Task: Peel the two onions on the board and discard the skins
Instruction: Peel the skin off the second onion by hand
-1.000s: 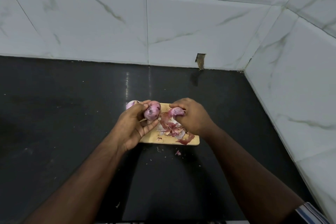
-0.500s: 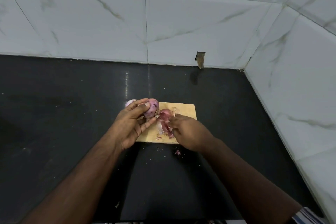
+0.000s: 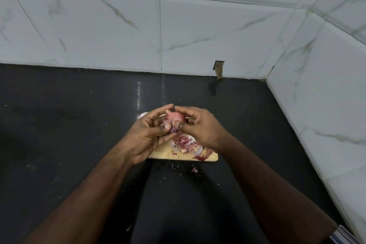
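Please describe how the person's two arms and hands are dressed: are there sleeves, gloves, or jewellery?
Both hands are bare: the left hand and the right hand show no gloves, rings or watch. Both forearms are uncovered down to the frame's lower edge. Only at the bottom right corner does a striped fabric sleeve edge, white with blue and dark lines, appear on the right arm.

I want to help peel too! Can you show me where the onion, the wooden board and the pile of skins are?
onion (image 3: 175, 120), head view, on its pink side between both hands.
wooden board (image 3: 213, 158), head view, on its bare near right corner.
pile of skins (image 3: 185, 141), head view, on the reddish scraps lying on the board.
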`<state>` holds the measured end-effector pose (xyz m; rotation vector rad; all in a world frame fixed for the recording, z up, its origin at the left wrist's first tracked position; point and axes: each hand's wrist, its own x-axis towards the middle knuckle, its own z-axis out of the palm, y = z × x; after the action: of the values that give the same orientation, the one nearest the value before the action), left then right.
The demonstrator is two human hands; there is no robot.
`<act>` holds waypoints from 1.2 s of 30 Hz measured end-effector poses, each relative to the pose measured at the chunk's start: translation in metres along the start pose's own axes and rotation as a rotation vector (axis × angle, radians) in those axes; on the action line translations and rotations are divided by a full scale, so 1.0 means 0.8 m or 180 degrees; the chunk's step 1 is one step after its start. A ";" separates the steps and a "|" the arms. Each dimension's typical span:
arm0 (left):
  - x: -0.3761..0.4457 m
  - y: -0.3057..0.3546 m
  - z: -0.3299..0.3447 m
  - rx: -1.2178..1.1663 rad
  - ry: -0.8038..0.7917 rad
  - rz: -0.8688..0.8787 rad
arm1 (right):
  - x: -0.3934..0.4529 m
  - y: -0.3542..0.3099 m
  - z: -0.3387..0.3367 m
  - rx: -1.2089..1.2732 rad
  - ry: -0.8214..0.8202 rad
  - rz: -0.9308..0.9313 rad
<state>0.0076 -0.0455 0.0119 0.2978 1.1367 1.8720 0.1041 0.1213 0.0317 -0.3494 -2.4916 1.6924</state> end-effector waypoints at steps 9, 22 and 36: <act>0.000 -0.008 0.012 0.0222 0.0375 0.0120 | 0.002 0.004 0.007 0.1195 0.0539 0.0411; 0.007 -0.022 0.018 0.0071 0.0466 0.0146 | 0.000 0.002 0.001 0.0824 0.0632 0.0531; 0.005 -0.018 0.027 0.0636 0.0567 0.0195 | 0.009 0.010 0.004 0.0242 0.0616 0.0288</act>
<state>0.0261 -0.0272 0.0112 0.2846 1.4550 1.8695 0.0977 0.1227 0.0231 -0.5960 -2.2996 1.6908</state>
